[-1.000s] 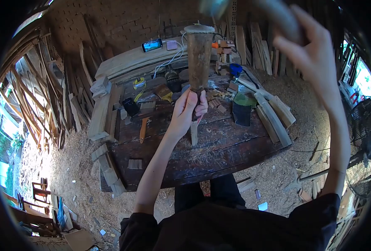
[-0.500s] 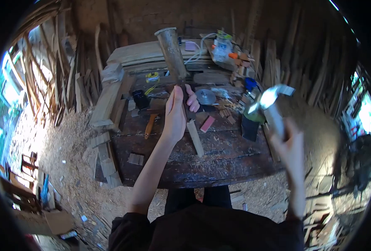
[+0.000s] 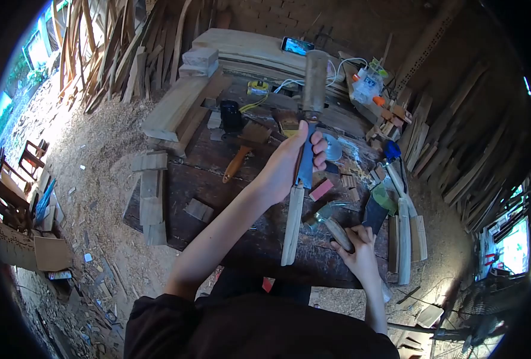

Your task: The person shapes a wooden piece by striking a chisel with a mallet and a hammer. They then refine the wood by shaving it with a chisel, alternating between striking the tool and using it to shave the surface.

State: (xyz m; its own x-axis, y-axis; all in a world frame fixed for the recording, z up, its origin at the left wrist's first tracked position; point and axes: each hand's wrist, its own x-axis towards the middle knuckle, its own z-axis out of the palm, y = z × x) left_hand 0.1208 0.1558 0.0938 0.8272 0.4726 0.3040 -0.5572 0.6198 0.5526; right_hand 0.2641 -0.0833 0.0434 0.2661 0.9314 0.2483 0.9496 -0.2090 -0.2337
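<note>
My left hand (image 3: 289, 158) is closed round the dark middle of a long tool (image 3: 316, 81) and holds it up over the workbench. The tool has a broad brown upper end, a dark metal-looking neck and a pale wooden stick (image 3: 293, 227) running down below my fist. At the right front of the bench, my right hand (image 3: 361, 254) has its fingers round the wooden handle of a hammer (image 3: 339, 233). The shiny hammer head lies low over the bench top, pointing away to the left. A pink block (image 3: 321, 190) sits between the two hands.
The dark workbench (image 3: 247, 239) carries a wooden-handled brush (image 3: 237, 164), a yellow tape measure (image 3: 258, 88), a black cup-like object (image 3: 231, 116) and a phone (image 3: 297, 46). Wood strips (image 3: 404, 239) stand along its right edge. Shavings (image 3: 98, 197) cover the floor; planks lean against the walls.
My right hand has brought the hammer from raised and blurred down to the bench top. The tool in my left hand now stands more upright, and the view has turned.
</note>
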